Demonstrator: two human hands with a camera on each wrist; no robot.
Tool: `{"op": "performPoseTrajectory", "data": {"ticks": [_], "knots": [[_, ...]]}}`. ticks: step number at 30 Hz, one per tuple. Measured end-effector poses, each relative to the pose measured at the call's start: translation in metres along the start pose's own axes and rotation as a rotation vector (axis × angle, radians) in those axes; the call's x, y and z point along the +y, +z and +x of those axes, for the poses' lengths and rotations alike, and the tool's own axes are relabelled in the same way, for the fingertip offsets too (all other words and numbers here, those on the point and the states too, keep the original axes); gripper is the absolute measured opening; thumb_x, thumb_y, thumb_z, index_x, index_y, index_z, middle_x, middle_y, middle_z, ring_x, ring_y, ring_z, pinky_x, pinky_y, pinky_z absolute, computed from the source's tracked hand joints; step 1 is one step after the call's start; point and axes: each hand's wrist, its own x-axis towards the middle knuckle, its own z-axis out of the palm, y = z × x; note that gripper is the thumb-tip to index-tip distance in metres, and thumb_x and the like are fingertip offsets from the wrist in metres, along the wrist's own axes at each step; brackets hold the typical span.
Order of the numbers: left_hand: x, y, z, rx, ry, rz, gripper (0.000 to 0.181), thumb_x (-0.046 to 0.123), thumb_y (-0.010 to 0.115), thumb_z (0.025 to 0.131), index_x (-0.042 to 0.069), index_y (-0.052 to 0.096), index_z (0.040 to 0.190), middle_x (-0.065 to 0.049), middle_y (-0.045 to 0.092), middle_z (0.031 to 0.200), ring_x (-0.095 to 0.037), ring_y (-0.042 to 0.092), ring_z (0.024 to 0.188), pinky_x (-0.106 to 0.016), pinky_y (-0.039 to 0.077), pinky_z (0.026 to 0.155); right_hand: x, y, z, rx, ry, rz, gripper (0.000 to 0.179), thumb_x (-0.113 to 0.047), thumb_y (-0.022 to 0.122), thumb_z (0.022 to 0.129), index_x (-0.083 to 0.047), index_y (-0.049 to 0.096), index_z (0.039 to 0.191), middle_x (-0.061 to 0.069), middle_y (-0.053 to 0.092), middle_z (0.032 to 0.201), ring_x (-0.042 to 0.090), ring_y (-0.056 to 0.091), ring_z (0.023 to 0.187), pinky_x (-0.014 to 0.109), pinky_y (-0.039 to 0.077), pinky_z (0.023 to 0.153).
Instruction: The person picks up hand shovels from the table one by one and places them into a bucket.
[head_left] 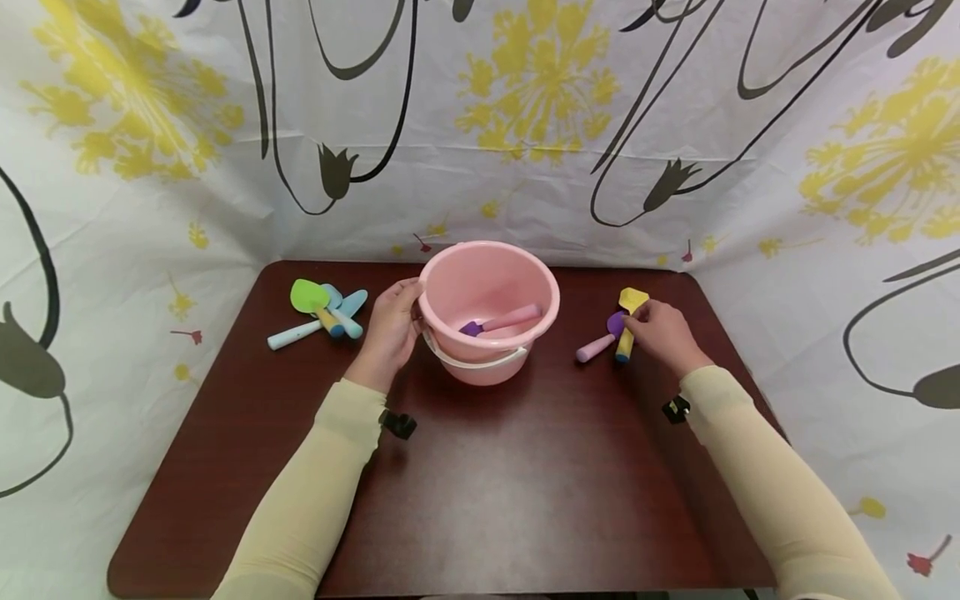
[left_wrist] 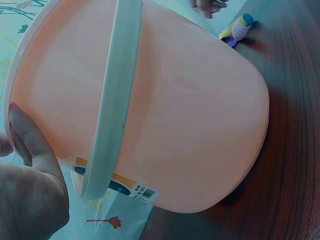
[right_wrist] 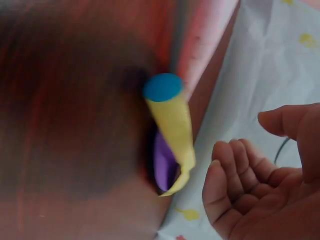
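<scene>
A pink bucket (head_left: pixel 487 279) stands upright mid-table, its white handle (left_wrist: pixel 120 90) hanging down on the near side. My left hand (head_left: pixel 393 325) grips the bucket's left rim, thumb and fingers on either side of it. Inside the bucket lies a toy shovel (head_left: pixel 513 317) with a pink handle and purple head. To the right, my right hand (head_left: pixel 663 333) hovers beside a yellow toy shovel (right_wrist: pixel 172 125) with a blue handle end. A gap shows between thumb and loosely bent fingers, and nothing is held. Partly under the yellow one is a purple shovel (head_left: pixel 597 347) with a pink handle.
At the table's left lie several toy shovels: a green one (head_left: pixel 310 296) with a yellow handle crosses light blue ones (head_left: pixel 294 335). Patterned white cloth (head_left: pixel 420 200) hangs behind and along both sides of the dark red-brown table (head_left: pixel 525 500).
</scene>
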Motion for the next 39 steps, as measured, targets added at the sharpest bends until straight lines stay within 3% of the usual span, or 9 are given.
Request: {"op": "performPoseTrajectory", "data": {"ticks": [4, 8, 11, 16, 22, 39], "knots": [[-0.001, -0.001, 0.001, 0.000, -0.003, 0.009, 0.030, 0.023, 0.063, 0.114, 0.000, 0.063, 0.132, -0.022, 0.062, 0.133, -0.030, 0.062, 0.110, -0.027, 0.059, 0.081, 0.008, 0.010, -0.001, 0.001, 0.053, -0.032, 0.035, -0.035, 0.066, 0.109, 0.000, 0.065, 0.103, 0.011, 0.064, 0.086, 0.029, 0.059, 0.079, 0.039, 0.047, 0.065], [-0.001, -0.002, 0.001, 0.003, -0.006, 0.011, 0.031, 0.023, 0.063, 0.114, -0.001, 0.063, 0.134, -0.021, 0.062, 0.134, -0.031, 0.062, 0.112, -0.027, 0.059, 0.082, 0.014, 0.018, -0.001, 0.001, 0.081, -0.039, 0.042, -0.037, 0.066, 0.107, -0.006, 0.058, 0.080, 0.002, 0.051, 0.067, 0.025, 0.053, 0.065, 0.037, 0.041, 0.058], [-0.001, -0.002, 0.001, 0.002, -0.004, 0.006, 0.032, 0.023, 0.063, 0.114, -0.002, 0.062, 0.135, -0.022, 0.062, 0.134, -0.031, 0.062, 0.111, -0.027, 0.059, 0.082, 0.017, 0.025, 0.000, -0.001, 0.111, -0.050, 0.046, -0.039, 0.066, 0.107, -0.008, 0.053, 0.075, 0.001, 0.047, 0.064, 0.024, 0.050, 0.063, 0.036, 0.039, 0.057], [0.000, -0.001, -0.001, -0.003, 0.000, -0.001, 0.033, 0.022, 0.064, 0.114, -0.003, 0.062, 0.135, -0.025, 0.060, 0.135, -0.030, 0.062, 0.109, -0.026, 0.058, 0.081, 0.017, 0.032, -0.003, -0.005, 0.181, -0.077, 0.049, -0.045, 0.066, 0.107, -0.006, 0.050, 0.082, 0.006, 0.048, 0.073, 0.028, 0.052, 0.069, 0.039, 0.041, 0.061], [-0.001, -0.001, 0.000, -0.013, 0.004, -0.001, 0.032, 0.022, 0.063, 0.114, -0.002, 0.062, 0.135, -0.025, 0.060, 0.137, -0.031, 0.062, 0.110, -0.027, 0.058, 0.081, 0.016, 0.035, -0.004, -0.008, 0.229, -0.085, 0.057, -0.055, 0.065, 0.106, -0.008, 0.048, 0.079, 0.005, 0.044, 0.072, 0.028, 0.050, 0.067, 0.040, 0.039, 0.060], [-0.001, -0.001, 0.000, -0.011, 0.006, -0.002, 0.027, 0.022, 0.064, 0.113, 0.001, 0.065, 0.130, -0.020, 0.064, 0.131, -0.029, 0.064, 0.107, -0.027, 0.059, 0.081, 0.016, 0.039, -0.003, 0.011, 0.244, -0.087, 0.054, -0.051, 0.065, 0.106, -0.009, 0.046, 0.077, 0.003, 0.040, 0.071, 0.027, 0.047, 0.066, 0.040, 0.038, 0.060]]}}
